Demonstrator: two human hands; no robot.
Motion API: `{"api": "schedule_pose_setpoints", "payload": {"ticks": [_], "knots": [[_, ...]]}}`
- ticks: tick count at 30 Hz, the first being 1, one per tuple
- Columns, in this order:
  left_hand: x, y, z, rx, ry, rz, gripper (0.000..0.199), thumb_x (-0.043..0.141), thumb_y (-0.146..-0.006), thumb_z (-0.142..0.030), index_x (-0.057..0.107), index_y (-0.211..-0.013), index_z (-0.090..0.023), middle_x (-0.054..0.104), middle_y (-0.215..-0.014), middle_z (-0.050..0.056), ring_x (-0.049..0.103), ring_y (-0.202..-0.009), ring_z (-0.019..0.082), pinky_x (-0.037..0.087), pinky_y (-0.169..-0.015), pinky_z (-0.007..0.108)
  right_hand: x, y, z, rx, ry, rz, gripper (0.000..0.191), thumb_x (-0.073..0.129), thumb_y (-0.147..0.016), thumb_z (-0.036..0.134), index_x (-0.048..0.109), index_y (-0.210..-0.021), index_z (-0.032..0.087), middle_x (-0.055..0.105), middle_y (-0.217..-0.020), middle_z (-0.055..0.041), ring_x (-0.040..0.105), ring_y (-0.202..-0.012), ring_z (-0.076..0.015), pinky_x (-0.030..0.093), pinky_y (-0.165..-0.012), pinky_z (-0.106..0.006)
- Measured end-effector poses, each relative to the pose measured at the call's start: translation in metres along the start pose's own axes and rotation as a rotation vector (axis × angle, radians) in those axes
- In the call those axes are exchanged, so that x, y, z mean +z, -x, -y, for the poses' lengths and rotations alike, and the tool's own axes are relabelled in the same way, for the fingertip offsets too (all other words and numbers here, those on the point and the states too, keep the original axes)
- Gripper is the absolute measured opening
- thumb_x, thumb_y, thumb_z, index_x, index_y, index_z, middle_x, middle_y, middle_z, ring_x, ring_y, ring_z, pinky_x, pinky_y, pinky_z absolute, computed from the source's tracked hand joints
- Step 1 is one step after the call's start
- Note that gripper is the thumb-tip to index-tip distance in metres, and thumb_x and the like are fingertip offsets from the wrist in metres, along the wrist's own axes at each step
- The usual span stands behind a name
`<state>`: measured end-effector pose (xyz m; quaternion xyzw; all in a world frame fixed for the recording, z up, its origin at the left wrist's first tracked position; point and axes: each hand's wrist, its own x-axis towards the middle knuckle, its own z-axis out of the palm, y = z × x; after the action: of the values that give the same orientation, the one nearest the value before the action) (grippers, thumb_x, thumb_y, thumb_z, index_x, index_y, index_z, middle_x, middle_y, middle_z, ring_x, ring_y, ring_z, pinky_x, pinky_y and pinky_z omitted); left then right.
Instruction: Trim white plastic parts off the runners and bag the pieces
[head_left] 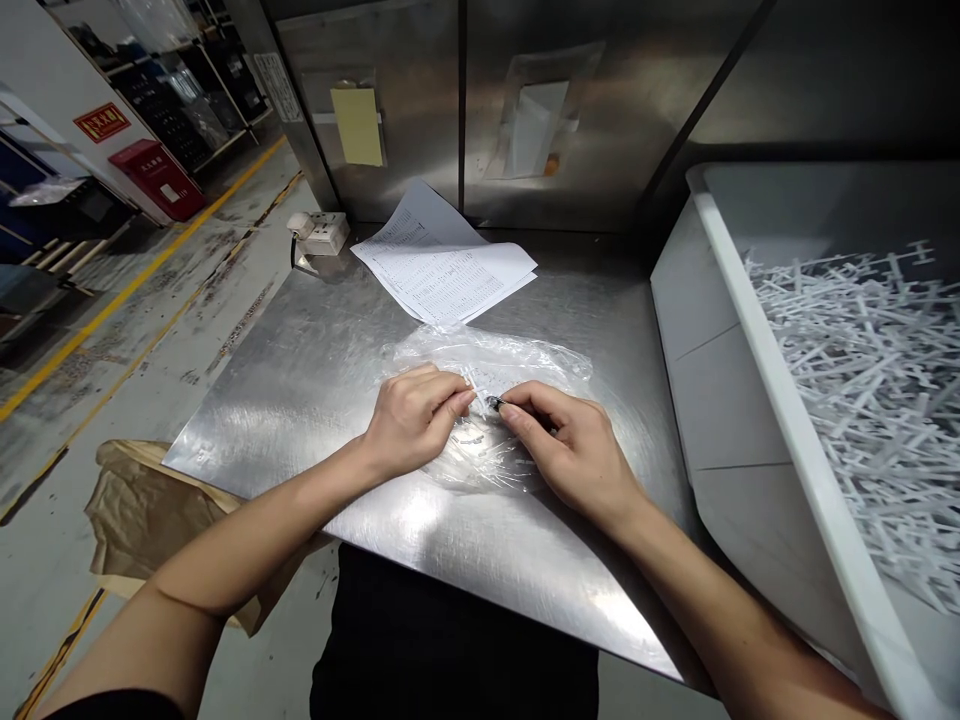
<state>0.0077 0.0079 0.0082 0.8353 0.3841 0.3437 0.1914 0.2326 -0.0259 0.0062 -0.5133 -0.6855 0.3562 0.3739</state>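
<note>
Pinched in my left hand (420, 418) is a small white plastic sprue (478, 392) with short side branches. My right hand (570, 440) closes thumb and forefinger on a small dark tool (494, 403) with a shiny tip, its kind too small to make out. That tip is at the sprue, and I cannot tell whether they touch. Beneath both hands a clear plastic bag (525, 357) lies on the steel table, with small pale pieces on or in it.
A large white bin (712, 330) at the right holds many white sprues (870, 380). Printed sheets (442, 265) lie at the back of the steel table (285, 370), near a power socket (324, 235). A brown paper bag (154, 515) is below the left edge.
</note>
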Motion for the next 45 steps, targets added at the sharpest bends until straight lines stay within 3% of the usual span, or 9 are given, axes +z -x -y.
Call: {"api": "schedule_pose_setpoints", "payload": {"ticks": [8, 18, 29, 45], "knots": [[0.0035, 0.0028, 0.0062, 0.007, -0.125, 0.068, 0.025, 0.057, -0.109, -0.027, 0.071, -0.090, -0.018, 0.073, -0.079, 0.001, 0.065, -0.074, 0.016, 0.045, -0.071, 0.031, 0.0009, -0.0003, -0.0015, 0.037, 0.100, 0.041, 0.021, 0.061, -0.104, 0.033, 0.072, -0.090, 0.024, 0.069, -0.073, 0.0015, 0.056, -0.063, -0.0171, 0.040, -0.063, -0.033], [0.0066, 0.0052, 0.0014, 0.279, -0.192, 0.100, 0.030, 0.049, -0.111, -0.021, 0.060, -0.083, -0.019, 0.063, -0.073, 0.002, 0.052, -0.069, 0.016, 0.040, -0.065, 0.032, 0.0002, 0.0008, 0.0034, -0.062, 0.070, -0.156, 0.017, 0.061, -0.107, 0.035, 0.072, -0.103, 0.023, 0.077, -0.092, -0.0033, 0.065, -0.075, -0.0191, 0.047, -0.070, -0.034], [0.0085, 0.0045, -0.0018, 0.301, -0.141, 0.031, 0.032, 0.050, -0.111, -0.021, 0.055, -0.079, -0.020, 0.060, -0.069, 0.001, 0.048, -0.066, 0.016, 0.039, -0.063, 0.032, 0.0006, 0.0032, 0.0052, -0.084, 0.034, -0.136, 0.016, 0.061, -0.107, 0.035, 0.072, -0.103, 0.023, 0.076, -0.090, -0.0025, 0.065, -0.074, -0.0192, 0.048, -0.069, -0.035], [0.0075, 0.0048, -0.0010, 0.326, -0.192, 0.024, 0.032, 0.051, -0.111, -0.020, 0.057, -0.079, -0.020, 0.059, -0.070, 0.001, 0.047, -0.067, 0.016, 0.039, -0.063, 0.033, 0.0006, 0.0050, 0.0033, -0.151, 0.080, -0.143, 0.013, 0.062, -0.108, 0.032, 0.071, -0.106, 0.023, 0.077, -0.095, -0.0035, 0.069, -0.079, -0.0194, 0.049, -0.071, -0.035]]}}
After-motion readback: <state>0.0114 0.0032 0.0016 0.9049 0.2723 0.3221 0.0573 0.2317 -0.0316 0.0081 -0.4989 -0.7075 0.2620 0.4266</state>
